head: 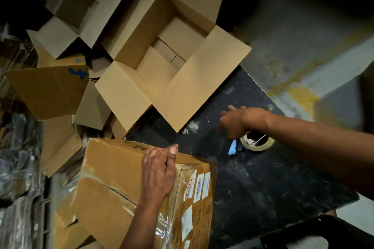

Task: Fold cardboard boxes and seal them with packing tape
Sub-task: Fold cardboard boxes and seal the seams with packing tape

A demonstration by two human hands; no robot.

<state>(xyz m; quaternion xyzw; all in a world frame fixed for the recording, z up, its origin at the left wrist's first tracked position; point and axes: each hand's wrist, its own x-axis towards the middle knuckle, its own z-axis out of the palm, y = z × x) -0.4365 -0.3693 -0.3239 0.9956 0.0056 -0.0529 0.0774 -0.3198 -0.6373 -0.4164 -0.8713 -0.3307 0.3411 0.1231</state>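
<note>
On dark table (253, 178), tape roll (258, 143) flat, hole upward

You are working with both forearms bare to the frame edge; your left hand (158, 170) and right hand (235, 122) are wearing no gloves, rings or watch, and no sleeves are showing.

Tan boxes (172, 46), black speckled table (253, 178), white-labelled brown carton (121, 168), clear tape roll (261, 144).

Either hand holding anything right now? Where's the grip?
Left hand lies flat on the taped box near its top edge. Right hand is above the tape roll; grip unclear.
</note>
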